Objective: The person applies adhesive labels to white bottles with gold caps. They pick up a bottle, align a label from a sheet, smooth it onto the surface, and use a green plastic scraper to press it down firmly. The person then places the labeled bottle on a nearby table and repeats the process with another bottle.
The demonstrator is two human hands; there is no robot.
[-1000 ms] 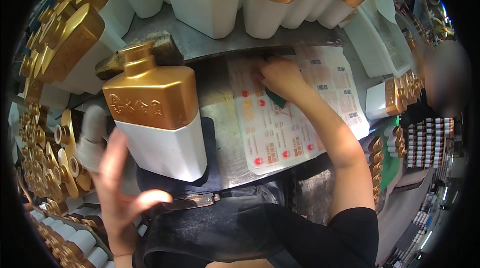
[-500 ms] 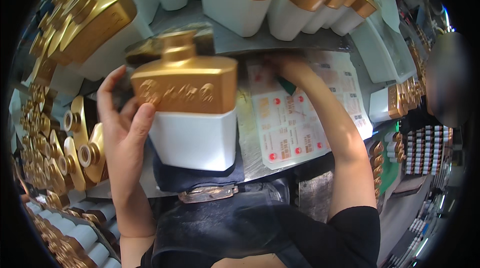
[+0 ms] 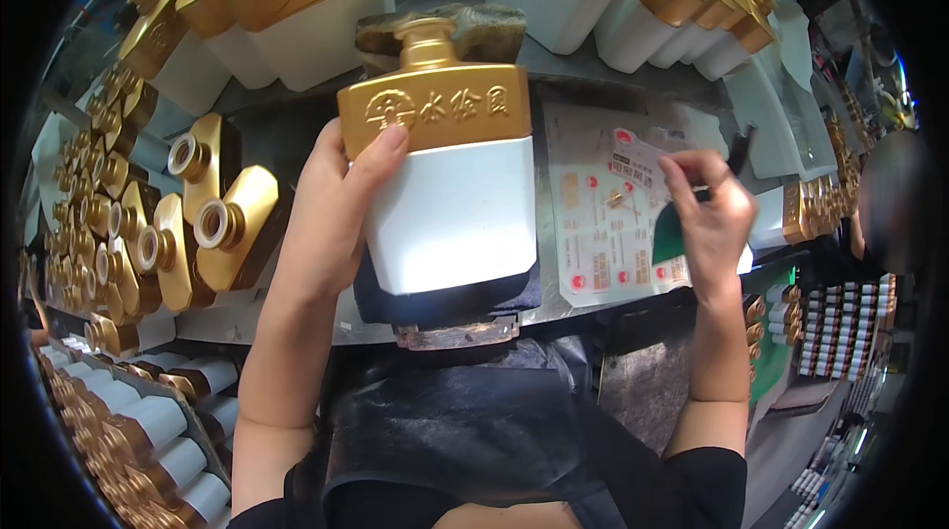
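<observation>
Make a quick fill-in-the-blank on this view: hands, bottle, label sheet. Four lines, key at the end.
1. The person's ____ hand grips a bottle.
2. The neck of that bottle is ____ in colour.
3. The lower part of that bottle is ____ in colour.
4. In the picture, the label sheet lies to the ____ of that bottle.

Missing words: left; gold; white; right.

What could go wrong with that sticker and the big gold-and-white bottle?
The sticker, pinched at one edge by the right hand, might curl or fold over. The gold-and-white bottle might slip or turn, since only the left hand grips it, at one side.
</observation>
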